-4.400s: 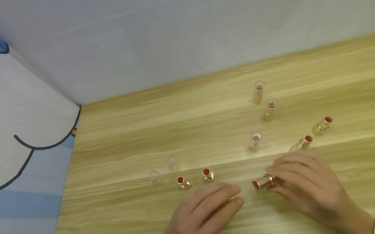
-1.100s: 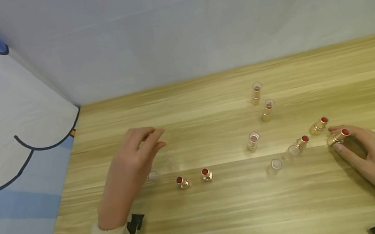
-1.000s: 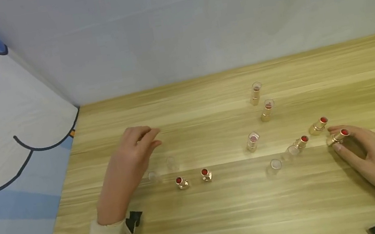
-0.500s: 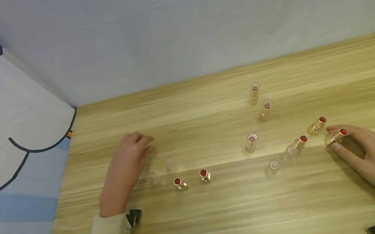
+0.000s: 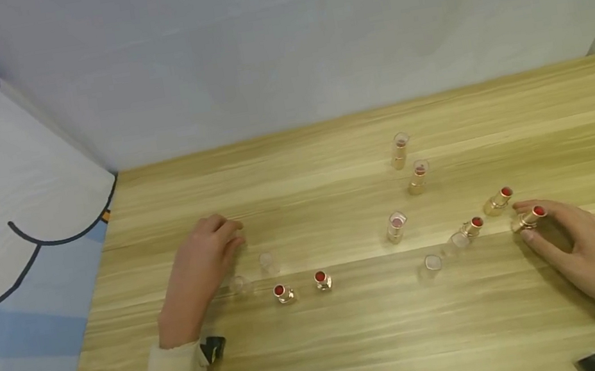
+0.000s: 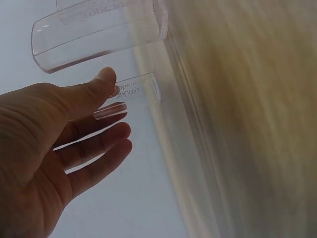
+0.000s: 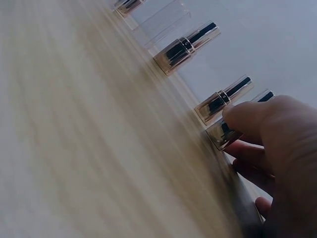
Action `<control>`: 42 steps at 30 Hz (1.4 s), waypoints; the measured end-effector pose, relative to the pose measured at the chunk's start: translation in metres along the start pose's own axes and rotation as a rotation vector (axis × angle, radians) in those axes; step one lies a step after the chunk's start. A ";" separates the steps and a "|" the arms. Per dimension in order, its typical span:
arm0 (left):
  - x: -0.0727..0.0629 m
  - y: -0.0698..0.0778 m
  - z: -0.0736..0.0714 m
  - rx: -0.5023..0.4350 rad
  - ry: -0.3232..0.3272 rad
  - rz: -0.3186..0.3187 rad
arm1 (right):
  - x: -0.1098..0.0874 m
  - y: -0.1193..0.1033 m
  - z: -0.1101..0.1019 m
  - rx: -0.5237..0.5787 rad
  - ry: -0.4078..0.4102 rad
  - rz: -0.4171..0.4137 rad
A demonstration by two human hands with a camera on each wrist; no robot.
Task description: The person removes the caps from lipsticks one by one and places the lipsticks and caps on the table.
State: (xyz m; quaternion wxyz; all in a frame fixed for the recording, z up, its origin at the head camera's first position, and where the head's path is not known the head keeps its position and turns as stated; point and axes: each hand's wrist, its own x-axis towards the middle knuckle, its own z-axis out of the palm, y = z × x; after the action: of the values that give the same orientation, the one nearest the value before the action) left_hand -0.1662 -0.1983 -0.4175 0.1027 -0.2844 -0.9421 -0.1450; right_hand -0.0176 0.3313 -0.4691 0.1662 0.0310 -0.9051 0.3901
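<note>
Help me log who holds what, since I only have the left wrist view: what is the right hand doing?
Observer: The right hand holds an uncapped, shiny gold lipstick tube with a red tip between thumb and fingers.
Operator: Thanks. Are there any capped ones on the table?
Observer: Yes, three slim gold lipstick tubes under clear caps stand to its left: the farthest one, the middle one and the nearest one.
</note>
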 end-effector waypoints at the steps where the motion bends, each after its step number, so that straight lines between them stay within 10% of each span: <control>1: 0.000 0.000 0.000 0.004 0.001 -0.002 | -0.001 -0.001 -0.001 0.000 -0.012 0.013; 12: -0.002 0.001 -0.006 0.052 -0.022 -0.040 | -0.002 -0.020 -0.016 0.070 -0.055 0.162; 19: 0.003 0.006 -0.010 0.057 0.015 -0.032 | 0.037 -0.044 -0.019 -0.005 0.118 -0.062; 26: 0.006 0.012 -0.006 0.038 0.032 -0.005 | 0.093 -0.066 0.002 -0.184 0.014 -0.366; 33: 0.010 0.018 -0.004 0.033 0.035 0.014 | 0.121 -0.078 0.018 -0.271 -0.194 -0.290; 42: 0.014 0.022 -0.005 0.028 0.030 0.017 | 0.134 -0.074 0.032 -0.256 -0.232 -0.323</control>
State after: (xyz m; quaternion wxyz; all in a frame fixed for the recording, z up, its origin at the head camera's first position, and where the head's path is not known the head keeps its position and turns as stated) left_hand -0.1650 -0.1756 -0.4046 0.1222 -0.2887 -0.9399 -0.1352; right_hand -0.1386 0.2671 -0.3949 0.1240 0.1987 -0.9435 0.2343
